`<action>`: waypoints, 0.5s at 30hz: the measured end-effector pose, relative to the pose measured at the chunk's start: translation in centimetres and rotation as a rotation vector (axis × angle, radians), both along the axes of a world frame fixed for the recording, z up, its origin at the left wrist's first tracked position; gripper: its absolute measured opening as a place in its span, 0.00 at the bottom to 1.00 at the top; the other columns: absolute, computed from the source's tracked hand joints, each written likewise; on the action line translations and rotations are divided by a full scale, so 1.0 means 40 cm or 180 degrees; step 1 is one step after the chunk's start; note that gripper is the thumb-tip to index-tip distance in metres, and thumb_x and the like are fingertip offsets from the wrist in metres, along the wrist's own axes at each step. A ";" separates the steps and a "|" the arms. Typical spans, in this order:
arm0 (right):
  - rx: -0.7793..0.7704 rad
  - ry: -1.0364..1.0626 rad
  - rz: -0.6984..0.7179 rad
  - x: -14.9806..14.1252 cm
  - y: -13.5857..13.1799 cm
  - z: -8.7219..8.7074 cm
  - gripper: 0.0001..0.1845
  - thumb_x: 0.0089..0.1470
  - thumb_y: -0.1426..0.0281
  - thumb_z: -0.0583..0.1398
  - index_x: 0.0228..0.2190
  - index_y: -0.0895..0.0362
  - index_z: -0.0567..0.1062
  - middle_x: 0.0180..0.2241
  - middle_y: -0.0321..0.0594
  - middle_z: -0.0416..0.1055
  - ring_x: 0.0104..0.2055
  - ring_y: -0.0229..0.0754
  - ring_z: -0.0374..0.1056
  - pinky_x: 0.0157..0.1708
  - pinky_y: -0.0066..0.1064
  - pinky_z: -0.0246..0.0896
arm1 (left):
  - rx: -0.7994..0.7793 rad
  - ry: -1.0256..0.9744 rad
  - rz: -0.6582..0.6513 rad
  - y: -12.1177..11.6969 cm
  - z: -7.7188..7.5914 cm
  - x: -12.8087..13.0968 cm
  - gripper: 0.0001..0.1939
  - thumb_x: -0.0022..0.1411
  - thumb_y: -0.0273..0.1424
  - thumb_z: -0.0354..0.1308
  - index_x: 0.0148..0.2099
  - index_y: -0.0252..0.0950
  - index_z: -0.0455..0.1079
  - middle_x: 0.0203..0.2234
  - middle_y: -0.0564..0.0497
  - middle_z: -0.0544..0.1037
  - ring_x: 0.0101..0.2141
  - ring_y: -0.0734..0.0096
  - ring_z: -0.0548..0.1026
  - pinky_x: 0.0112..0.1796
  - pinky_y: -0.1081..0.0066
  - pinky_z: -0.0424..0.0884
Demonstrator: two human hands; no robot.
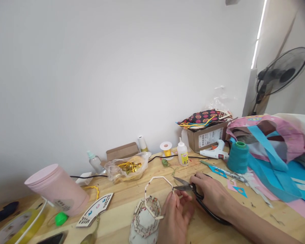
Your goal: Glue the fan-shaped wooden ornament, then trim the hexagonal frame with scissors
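My left hand [174, 215] pinches a thin white strip [145, 193] bent into an open, many-sided loop. My right hand [215, 193] grips a pair of black-handled scissors [185, 187], whose blades are spread. The lower blade reaches the strip just above my left fingertips; whether it touches cannot be told. Beneath the loop, an octagonal lattice frame [137, 219] with small coloured marks lies on a whitish rounded piece [139, 236]. A fan-shaped cut-out panel [96, 209] with a tassel rests to the left.
Behind my hands stand a glue bottle [183, 154], a spool of yellow thread [166, 150] and a plastic bag [127, 168]. A glue gun [216, 151], teal thread cone [238, 157] and pink bag [292, 135] are to the right. A pink tumbler [57, 189] stands left.
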State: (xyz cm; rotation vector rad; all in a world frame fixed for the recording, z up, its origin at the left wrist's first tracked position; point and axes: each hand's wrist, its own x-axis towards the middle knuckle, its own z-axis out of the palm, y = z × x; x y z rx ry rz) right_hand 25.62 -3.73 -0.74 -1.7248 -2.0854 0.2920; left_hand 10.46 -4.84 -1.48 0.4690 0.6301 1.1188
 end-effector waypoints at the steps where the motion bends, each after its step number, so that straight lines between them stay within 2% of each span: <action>1: 0.0021 0.0010 0.0011 0.000 -0.001 0.000 0.10 0.39 0.79 0.52 0.26 0.54 0.65 0.28 0.37 0.64 0.29 0.39 0.60 0.25 0.27 0.45 | -0.0022 0.0026 0.0009 -0.001 0.003 0.002 0.11 0.45 0.37 0.64 0.28 0.35 0.73 0.27 0.50 0.75 0.33 0.69 0.71 0.34 0.67 0.67; 7: 0.0031 0.0007 0.0061 -0.001 0.001 0.002 0.10 0.38 0.80 0.52 0.25 0.54 0.64 0.27 0.36 0.63 0.27 0.38 0.59 0.24 0.27 0.44 | 0.0027 0.0009 0.0070 -0.001 0.002 0.006 0.11 0.43 0.37 0.65 0.28 0.35 0.73 0.25 0.51 0.74 0.31 0.70 0.70 0.33 0.68 0.67; 15: -0.0045 -0.0015 0.0055 0.000 -0.005 0.005 0.11 0.36 0.81 0.52 0.23 0.54 0.64 0.26 0.36 0.62 0.26 0.37 0.58 0.23 0.27 0.42 | 0.0168 0.0022 -0.0046 0.005 -0.008 -0.002 0.10 0.47 0.37 0.62 0.28 0.35 0.72 0.26 0.50 0.74 0.32 0.69 0.69 0.34 0.66 0.67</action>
